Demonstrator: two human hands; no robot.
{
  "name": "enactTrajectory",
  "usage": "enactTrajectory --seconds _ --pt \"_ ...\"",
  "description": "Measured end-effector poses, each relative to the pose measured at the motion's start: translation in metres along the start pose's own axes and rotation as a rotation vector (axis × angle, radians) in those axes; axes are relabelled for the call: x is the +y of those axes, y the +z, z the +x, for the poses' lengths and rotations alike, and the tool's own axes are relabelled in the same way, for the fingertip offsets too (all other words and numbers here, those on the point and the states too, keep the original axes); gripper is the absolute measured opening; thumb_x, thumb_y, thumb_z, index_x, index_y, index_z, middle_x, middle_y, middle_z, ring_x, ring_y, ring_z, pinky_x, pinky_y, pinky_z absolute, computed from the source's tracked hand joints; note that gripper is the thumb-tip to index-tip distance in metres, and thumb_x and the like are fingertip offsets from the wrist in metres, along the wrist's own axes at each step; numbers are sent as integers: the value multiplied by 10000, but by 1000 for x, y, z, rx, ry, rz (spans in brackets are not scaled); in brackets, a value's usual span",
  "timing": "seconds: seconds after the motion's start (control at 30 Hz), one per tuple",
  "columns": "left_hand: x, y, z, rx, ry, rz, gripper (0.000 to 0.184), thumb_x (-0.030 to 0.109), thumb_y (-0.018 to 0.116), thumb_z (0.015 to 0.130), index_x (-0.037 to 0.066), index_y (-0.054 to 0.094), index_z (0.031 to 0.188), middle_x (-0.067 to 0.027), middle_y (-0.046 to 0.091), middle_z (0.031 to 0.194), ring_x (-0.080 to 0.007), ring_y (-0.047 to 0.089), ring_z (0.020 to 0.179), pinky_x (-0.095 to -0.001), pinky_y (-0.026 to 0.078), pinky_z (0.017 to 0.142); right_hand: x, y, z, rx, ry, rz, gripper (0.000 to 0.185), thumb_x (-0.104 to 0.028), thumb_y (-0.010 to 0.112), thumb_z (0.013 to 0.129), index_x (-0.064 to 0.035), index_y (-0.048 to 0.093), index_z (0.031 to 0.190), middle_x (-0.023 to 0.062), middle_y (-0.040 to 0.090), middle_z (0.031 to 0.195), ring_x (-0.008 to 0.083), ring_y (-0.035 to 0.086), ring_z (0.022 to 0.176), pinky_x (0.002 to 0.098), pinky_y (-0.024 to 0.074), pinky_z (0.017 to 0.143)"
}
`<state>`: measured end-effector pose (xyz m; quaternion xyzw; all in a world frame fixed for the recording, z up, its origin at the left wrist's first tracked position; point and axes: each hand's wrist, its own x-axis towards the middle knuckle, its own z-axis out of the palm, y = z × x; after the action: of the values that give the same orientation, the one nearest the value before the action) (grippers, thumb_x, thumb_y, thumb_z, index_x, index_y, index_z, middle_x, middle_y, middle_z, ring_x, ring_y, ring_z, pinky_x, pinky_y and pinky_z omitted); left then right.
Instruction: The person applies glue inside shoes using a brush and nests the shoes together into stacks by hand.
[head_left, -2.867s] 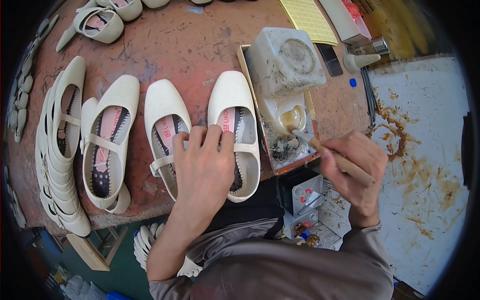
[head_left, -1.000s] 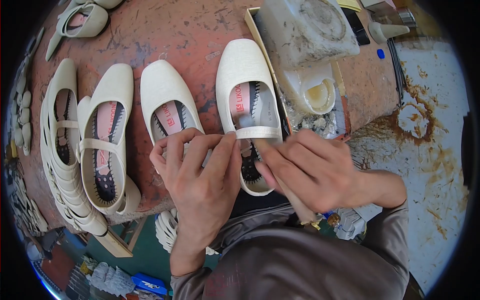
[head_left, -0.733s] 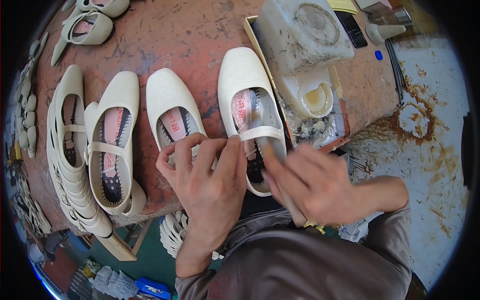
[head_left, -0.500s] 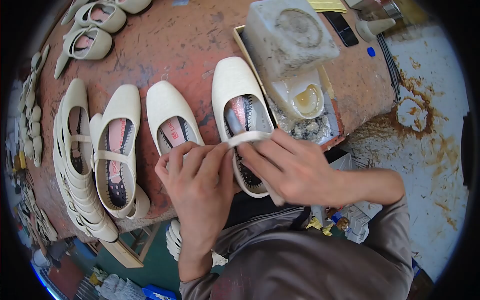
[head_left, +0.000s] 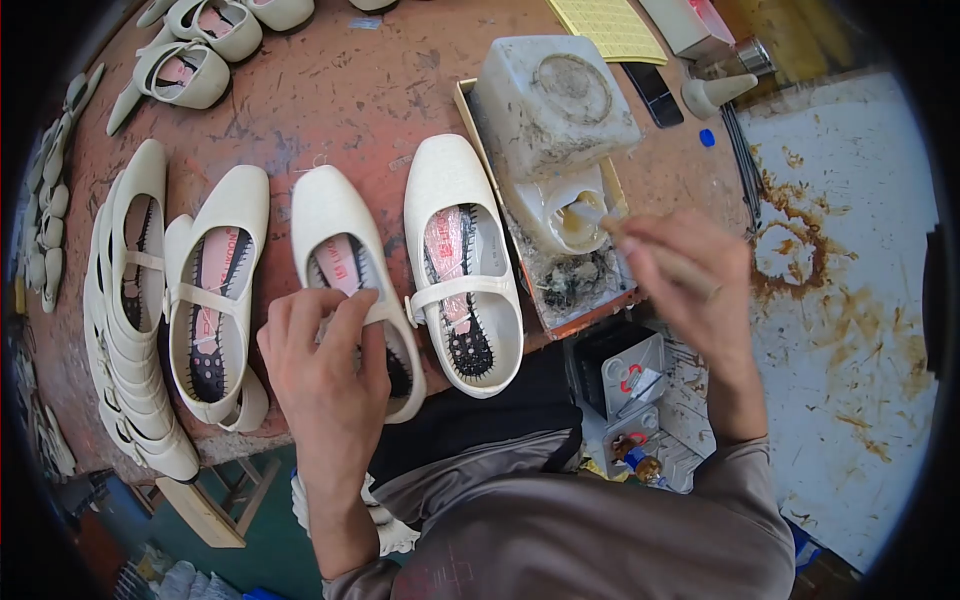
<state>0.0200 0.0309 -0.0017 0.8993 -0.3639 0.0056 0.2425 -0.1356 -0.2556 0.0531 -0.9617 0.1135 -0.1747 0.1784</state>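
My right hand grips a brush by its wooden handle. The brush tip is in a white cup of yellowish, glue-like liquid. My left hand is closed with its fingertips on the strap of a cream shoe, covering part of the opening. To the right of it stands another cream strap shoe, its strap lying across the opening. A pink printed insole shows inside. Neither hand touches this shoe.
More cream shoes stand at left, beside a tight row of shoes. Others lie at the far left. A cloudy plastic container sits in a shallow box behind the cup. A phone and yellow sheet lie beyond.
My hands have parted from the strap of the right-hand shoe, which now lies across it. My left hand moved left to the neighbouring shoe; my right hand moved to the cup with a brush.
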Motion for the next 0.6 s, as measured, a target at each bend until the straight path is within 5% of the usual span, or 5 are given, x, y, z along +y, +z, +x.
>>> enactTrajectory --seconds 0.07,0.17,0.43,0.6 --pt "3 5 -5 82 -151 20 357 35 835 884 15 750 1231 -133 691 1115 -364 692 1057 -497 541 887 -10 0 -2 -55 -179 -78 77 31 857 863 9 797 906 76 794 886 229 676 664 349 522 612" --pt "3 8 -19 47 -407 4 406 70 825 937 -39 687 1302 -182 705 1127 -440 732 1040 -552 570 844 -27 -21 -4 5 -138 -79 83 65 848 836 37 780 874 100 787 885 240 676 666 352 513 597" --pt "-12 23 -32 174 -374 -227 363 5 817 929 -35 672 1259 -175 706 1058 -344 744 884 -443 595 743 -43 -15 -4 -77 -250 -121 104 87 837 807 26 781 871 102 775 870 249 677 674 366 518 597" --pt "-15 13 -37 161 -460 -395 312 -22 817 930 -26 673 1207 -139 707 1024 -233 748 817 -354 610 680 -51 -20 0 -115 36 -171 97 45 834 826 33 792 913 85 708 776 231 648 650 348 493 608"
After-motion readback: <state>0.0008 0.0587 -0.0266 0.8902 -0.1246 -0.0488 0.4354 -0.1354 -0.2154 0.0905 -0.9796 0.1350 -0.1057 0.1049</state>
